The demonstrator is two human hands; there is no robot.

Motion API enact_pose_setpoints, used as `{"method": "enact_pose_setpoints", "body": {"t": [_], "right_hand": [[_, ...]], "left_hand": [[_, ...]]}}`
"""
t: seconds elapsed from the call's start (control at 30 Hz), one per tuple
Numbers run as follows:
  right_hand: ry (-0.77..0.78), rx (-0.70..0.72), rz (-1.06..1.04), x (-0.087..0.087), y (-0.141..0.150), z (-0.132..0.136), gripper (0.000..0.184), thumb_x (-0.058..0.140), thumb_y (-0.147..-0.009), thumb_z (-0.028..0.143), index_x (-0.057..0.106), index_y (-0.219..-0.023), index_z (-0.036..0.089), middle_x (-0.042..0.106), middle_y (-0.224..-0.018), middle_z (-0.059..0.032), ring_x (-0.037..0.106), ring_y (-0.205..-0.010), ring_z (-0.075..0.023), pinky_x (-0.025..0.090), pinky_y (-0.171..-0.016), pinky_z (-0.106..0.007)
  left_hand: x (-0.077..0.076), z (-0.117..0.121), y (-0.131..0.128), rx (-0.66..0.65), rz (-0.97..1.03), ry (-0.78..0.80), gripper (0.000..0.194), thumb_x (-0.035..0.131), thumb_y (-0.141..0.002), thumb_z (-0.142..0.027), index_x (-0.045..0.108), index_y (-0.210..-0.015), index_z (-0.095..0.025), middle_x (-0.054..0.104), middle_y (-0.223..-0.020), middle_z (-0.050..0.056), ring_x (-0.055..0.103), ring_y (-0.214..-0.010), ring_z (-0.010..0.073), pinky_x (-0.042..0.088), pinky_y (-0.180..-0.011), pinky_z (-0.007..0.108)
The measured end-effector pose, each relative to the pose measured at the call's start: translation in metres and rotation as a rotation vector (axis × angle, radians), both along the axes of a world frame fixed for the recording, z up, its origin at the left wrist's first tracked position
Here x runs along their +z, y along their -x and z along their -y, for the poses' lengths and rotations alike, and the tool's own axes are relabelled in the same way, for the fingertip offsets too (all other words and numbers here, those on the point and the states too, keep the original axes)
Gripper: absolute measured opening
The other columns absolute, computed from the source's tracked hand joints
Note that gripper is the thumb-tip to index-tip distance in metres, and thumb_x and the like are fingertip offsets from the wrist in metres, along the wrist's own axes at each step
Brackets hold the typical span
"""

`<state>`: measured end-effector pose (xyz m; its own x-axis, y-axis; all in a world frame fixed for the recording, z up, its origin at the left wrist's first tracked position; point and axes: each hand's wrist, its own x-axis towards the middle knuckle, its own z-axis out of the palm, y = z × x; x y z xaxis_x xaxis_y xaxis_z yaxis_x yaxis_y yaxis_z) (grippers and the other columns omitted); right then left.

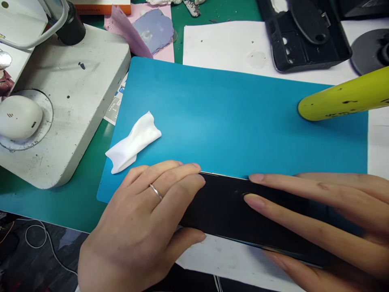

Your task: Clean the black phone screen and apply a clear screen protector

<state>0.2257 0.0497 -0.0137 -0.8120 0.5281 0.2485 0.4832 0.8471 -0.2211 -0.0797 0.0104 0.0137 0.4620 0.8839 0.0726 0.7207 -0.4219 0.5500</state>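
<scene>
A black phone (225, 211) lies flat, screen up, across the near edge of a blue mat (231, 117). My left hand (142, 227), with a ring on one finger, grips the phone's left end, fingers over the top edge and thumb under the near edge. My right hand (328, 219) holds the right end, its stretched fingers lying flat over the glass and the thumb along the near edge. A crumpled white wipe (133, 142) rests on the mat just beyond my left hand.
A white microscope base (75, 93) with a round white object (18, 117) stands at the left. A yellow-green tube (343, 99) lies over the mat's right end. A black tray (304, 36) and white paper (225, 44) lie behind, and pink sheets (142, 28) sit at the back.
</scene>
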Motion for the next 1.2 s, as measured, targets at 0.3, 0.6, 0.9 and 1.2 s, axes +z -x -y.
{"method": "enact_pose_setpoints", "body": {"t": [0.3, 0.6, 0.9, 1.2], "right_hand": [[0.046, 0.002, -0.008, -0.0009, 0.001, -0.0007, 0.058, 0.07, -0.093, 0.033, 0.058, -0.149, 0.026, 0.065, -0.143, -0.0141, 0.069, -0.108, -0.0341, 0.056, -0.087, -0.054], [0.076, -0.01, -0.003, 0.0, -0.0002, 0.0023, 0.063, 0.067, -0.095, 0.037, 0.052, -0.156, 0.029, 0.063, -0.145, -0.0116, 0.065, -0.11, -0.0339, 0.054, -0.088, -0.054], [0.034, 0.027, 0.004, 0.0022, 0.0022, -0.0032, 0.054, 0.07, -0.092, 0.034, 0.061, -0.144, 0.025, 0.065, -0.142, -0.0131, 0.067, -0.106, -0.0327, 0.056, -0.083, -0.052], [0.017, 0.058, 0.008, 0.0065, 0.0045, -0.0045, 0.051, 0.073, -0.091, 0.033, 0.061, -0.139, 0.019, 0.065, -0.139, -0.0179, 0.066, -0.104, -0.0313, 0.054, -0.081, -0.05]], "left_hand": [[-0.0003, 0.0005, -0.0005, 0.004, -0.001, 0.001, 0.036, 0.055, -0.109, -0.038, 0.049, -0.138, -0.017, 0.066, -0.148, 0.007, 0.057, -0.139, 0.023, 0.045, -0.109, 0.038], [-0.0009, 0.0017, -0.0022, 0.022, -0.021, 0.008, 0.029, 0.057, -0.108, -0.037, 0.053, -0.13, -0.02, 0.065, -0.149, 0.005, 0.057, -0.14, 0.0238, 0.047, -0.108, 0.039], [0.0001, -0.0003, -0.0017, 0.041, 0.036, 0.066, 0.039, 0.059, -0.106, -0.036, 0.045, -0.139, -0.022, 0.067, -0.147, 0.003, 0.057, -0.138, 0.0205, 0.046, -0.11, 0.036], [-0.0004, -0.0009, 0.0013, 0.027, 0.043, 0.086, 0.042, 0.063, -0.105, -0.036, 0.045, -0.14, -0.022, 0.066, -0.147, 0.003, 0.056, -0.139, 0.0217, 0.045, -0.113, 0.036]]}}
